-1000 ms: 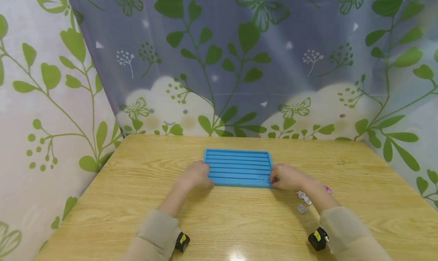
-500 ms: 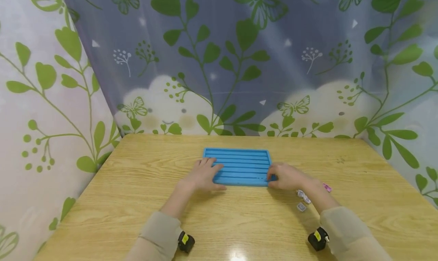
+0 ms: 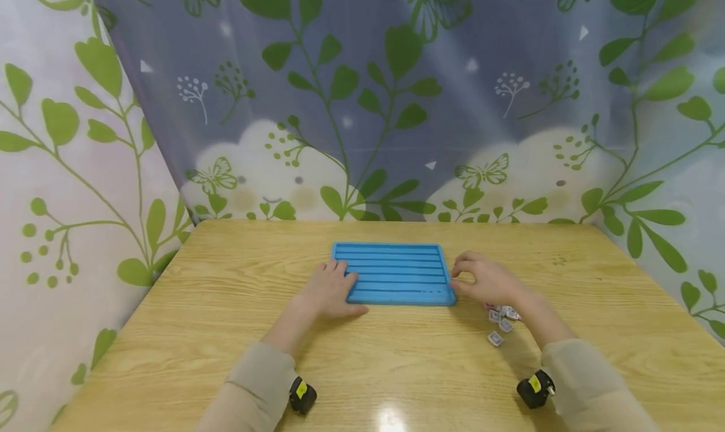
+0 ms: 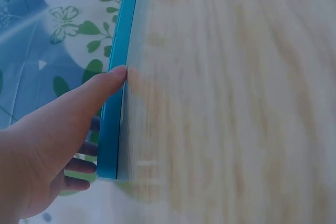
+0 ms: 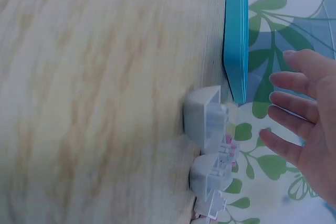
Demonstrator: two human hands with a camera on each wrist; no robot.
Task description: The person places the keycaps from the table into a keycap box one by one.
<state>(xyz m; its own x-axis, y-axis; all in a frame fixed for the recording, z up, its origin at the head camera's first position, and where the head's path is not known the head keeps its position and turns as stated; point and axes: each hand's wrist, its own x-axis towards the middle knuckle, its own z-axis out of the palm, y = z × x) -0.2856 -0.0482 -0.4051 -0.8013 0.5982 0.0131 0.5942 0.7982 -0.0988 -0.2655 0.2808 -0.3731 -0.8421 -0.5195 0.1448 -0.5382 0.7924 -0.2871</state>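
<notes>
A blue ridged tray (image 3: 391, 268) lies on the table between my hands. Over its left front corner rests my left hand (image 3: 324, 290), fingers spread along the left side. In the left wrist view, the thumb of that hand (image 4: 58, 129) touches the tray's front wall (image 4: 118, 82). My right hand (image 3: 489, 284) is just off the tray's right edge, fingers loosely bent. The right wrist view shows this hand (image 5: 312, 108) with its fingers apart and nothing between them. Below it lie several white keycaps (image 3: 495, 339), one showing its hollow underside (image 5: 210, 116).
The keycaps, some with pink, form a loose cluster on the wooden table (image 3: 396, 356) to the right of the tray. A black wrist camera (image 3: 303, 395) sits at the left cuff and another black camera (image 3: 535, 389) at the right. A patterned cloth (image 3: 396, 104) hangs behind.
My left fingers have spread from their grip on the tray's left side. My right hand has let go of the right front corner and moved right. More keycaps show beside the right wrist.
</notes>
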